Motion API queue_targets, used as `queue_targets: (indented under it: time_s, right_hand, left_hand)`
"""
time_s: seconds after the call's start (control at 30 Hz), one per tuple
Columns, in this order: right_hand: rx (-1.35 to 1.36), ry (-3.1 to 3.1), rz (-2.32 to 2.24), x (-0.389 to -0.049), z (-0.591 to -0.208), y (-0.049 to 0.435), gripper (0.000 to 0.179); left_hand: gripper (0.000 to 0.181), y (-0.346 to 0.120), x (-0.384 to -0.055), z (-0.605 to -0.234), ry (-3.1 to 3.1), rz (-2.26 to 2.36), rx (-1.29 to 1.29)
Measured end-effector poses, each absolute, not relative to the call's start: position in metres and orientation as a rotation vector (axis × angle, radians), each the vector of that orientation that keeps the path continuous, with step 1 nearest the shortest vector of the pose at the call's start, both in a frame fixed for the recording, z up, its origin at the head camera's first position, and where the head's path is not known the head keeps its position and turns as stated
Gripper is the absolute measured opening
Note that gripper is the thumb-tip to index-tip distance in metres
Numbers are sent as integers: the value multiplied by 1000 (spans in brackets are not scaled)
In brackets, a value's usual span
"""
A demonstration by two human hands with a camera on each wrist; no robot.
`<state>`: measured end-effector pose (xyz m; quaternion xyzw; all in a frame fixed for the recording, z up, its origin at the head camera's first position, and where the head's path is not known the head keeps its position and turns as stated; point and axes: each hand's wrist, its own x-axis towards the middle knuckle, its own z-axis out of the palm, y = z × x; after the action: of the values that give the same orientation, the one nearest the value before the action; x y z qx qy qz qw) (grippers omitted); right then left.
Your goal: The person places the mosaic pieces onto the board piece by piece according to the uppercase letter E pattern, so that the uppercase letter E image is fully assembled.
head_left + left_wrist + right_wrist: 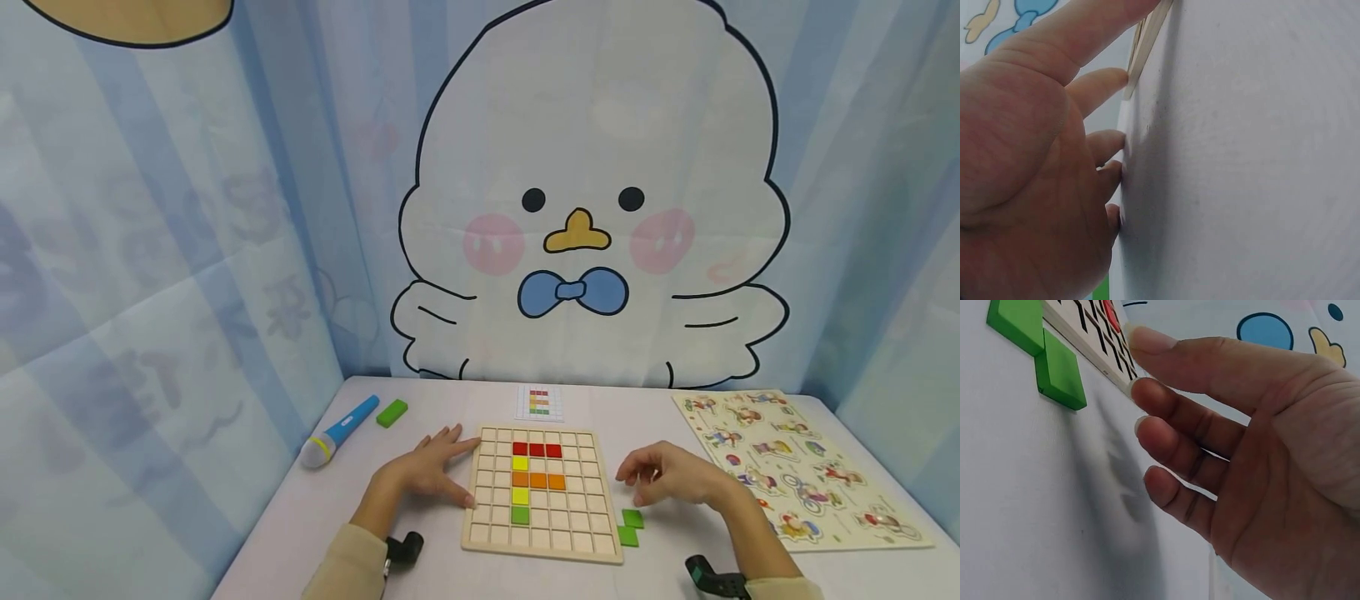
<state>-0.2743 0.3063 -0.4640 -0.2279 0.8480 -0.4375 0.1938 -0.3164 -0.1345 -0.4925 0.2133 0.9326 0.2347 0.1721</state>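
Note:
A wooden grid board (577,522) lies on the table. Set into it are three red tiles (536,450) in a row, a yellow tile (520,462), three orange tiles (538,481), another yellow tile (520,496) and a green tile (520,515). At the board's left edge my left hand (426,465) touches the frame with spread thumb and index finger. My right hand (671,473) hovers right of the board, fingers loosely bent, nothing between them. Just below it lie two loose green tiles (1063,372), corners meeting in the right wrist view.
Behind the board is a small pattern card (539,403) with a matching coloured figure. A blue toy microphone (348,425) and a green block (392,413) lie at the far left. On the right lies a picture board (825,500). A cartoon curtain (585,125) hangs behind the table.

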Motion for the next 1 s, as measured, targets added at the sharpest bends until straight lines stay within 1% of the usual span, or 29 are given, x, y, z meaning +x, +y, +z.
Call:
queue_targets:
  time_s: [0.23,0.53,1.0]
  right_hand:
    - [-702,2256,-1211,-274,-470,310,30]
    - [-694,2198,-1173,-275,-472,308,29]
    - [-600,2279,-1143,-273,-473,300,28]
  left_hand:
    - [103,-136,-316,-491,2636,677,612]
    - [102,-136,-316,-492,2645,678,617]
    - [102,-135,-316,-490,2642,684,604]
